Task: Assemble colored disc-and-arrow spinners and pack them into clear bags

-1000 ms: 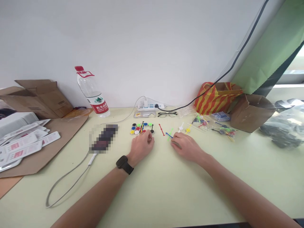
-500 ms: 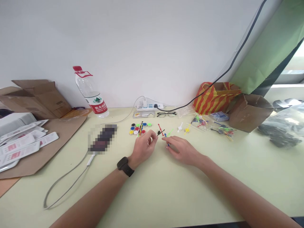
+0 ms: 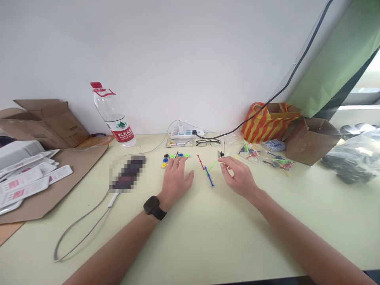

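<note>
My left hand [image 3: 175, 178], with a black watch on the wrist, lies flat and open on the table, its fingers spread over a cluster of small coloured discs [image 3: 173, 157]. My right hand [image 3: 237, 174] is raised a little above the table and pinches a thin black stick with a small disc [image 3: 222, 152], held upright. Between the two hands lie a red stick [image 3: 201, 161], a blue stick [image 3: 209, 176] and a green stick [image 3: 212, 165].
A water bottle [image 3: 113, 116] stands at the back left beside cardboard [image 3: 44, 118] and white packets [image 3: 26, 178]. A blurred phone [image 3: 127, 172] with a cable, a power strip [image 3: 185, 132] and glasses [image 3: 208, 142] lie behind. Bags of coloured parts [image 3: 267, 156] and a box [image 3: 311, 140] sit right.
My left hand passed the black stick over and now lies flat on the discs. My right hand left the blue stick on the table and lifted to the right with the black stick.
</note>
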Tool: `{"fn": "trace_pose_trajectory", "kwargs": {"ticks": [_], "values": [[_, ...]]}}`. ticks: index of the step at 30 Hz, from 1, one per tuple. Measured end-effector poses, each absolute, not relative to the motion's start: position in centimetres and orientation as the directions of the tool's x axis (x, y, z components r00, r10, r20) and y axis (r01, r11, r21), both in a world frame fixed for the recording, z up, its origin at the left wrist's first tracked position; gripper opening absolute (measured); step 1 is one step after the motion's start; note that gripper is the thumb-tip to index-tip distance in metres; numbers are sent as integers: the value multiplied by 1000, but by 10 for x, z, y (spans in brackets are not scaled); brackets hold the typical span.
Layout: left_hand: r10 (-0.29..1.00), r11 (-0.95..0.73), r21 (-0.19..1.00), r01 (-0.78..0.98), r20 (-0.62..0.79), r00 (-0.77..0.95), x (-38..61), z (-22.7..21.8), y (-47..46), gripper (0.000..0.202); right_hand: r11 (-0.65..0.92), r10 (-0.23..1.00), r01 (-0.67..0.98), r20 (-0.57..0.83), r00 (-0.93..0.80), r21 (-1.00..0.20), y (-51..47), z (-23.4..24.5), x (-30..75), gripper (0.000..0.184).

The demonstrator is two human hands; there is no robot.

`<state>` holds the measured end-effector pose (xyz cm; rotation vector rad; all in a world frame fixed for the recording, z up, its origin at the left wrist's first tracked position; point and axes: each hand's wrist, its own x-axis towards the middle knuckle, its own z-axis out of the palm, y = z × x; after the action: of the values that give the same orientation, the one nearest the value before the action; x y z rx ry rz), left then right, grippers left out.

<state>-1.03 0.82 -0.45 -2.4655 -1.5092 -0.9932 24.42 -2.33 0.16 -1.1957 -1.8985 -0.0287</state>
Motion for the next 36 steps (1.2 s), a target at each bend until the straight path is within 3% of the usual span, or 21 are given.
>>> {"fn": "trace_pose_trajectory", "kwargs": {"ticks": [3,7,11,14,17,20,22,24,26,28,36], "values": [[818,-412,185,892,506,273,-16,-10,14,50,412,739,845,668,-91,-340,-17,6,258,22],[858,-372,153,915,433,276,-16,-11,12,41,141,806,965,592,18,-221,-9,9,274,22],[842,-446,218,868,430,325,-10,-8,5,34,-116,905,987,397,152,-115,-5,9,283,25],[812,-549,289,785,407,418,-5,-7,0,33,-150,955,987,252,159,-56,-5,8,284,32],[811,-567,334,753,386,439,-2,-8,-2,41,-133,964,990,227,140,-47,-5,8,280,35],[830,-525,323,787,400,389,-2,-11,-1,45,-68,946,993,310,94,-92,-9,7,271,33],[832,-519,311,796,397,388,-3,-13,1,33,84,925,984,378,-20,-155,-14,5,261,29],[828,-533,312,787,384,409,-4,-13,3,18,336,879,921,416,-230,-199,-20,2,249,25],[821,-548,320,773,381,424,-4,-12,3,15,566,790,799,411,-456,-203,-25,-4,238,24],[815,-564,342,752,380,438,-3,-10,3,14,681,715,704,392,-579,-202,-29,-9,231,27],[774,-633,451,629,383,504,-2,-9,2,14,591,783,774,392,-483,-227,-25,-19,236,34]]}}
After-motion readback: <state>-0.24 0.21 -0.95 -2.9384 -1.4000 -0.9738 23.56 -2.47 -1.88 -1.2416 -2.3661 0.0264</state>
